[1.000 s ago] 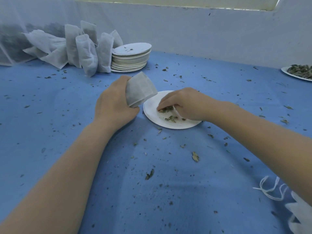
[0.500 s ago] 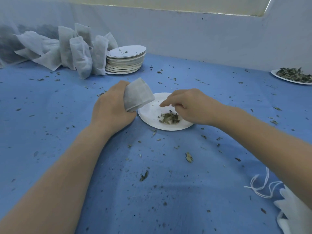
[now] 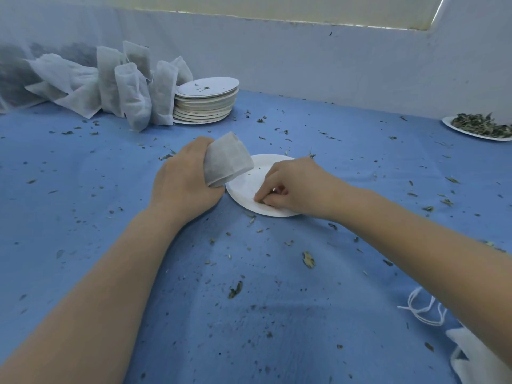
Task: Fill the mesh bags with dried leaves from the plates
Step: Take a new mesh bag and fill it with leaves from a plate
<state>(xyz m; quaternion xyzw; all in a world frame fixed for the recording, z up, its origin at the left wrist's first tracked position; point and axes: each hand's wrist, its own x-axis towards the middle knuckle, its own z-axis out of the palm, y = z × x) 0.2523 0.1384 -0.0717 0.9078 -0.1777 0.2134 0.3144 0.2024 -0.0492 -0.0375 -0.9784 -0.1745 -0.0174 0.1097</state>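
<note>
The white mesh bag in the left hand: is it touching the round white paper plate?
Cannot tell. In the head view the white mesh bag overlaps the round white paper plate's rim; no gap or contact shows.

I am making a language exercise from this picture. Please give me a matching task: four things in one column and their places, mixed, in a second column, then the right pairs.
Things
1. mesh bag
2. plate
3. stack of plates
4. plate of leaves

Places
A. far right edge of the table
B. in the left hand
C. beside the filled bags at the back
D. under the right hand

Pairs: 1-B, 2-D, 3-C, 4-A
</note>
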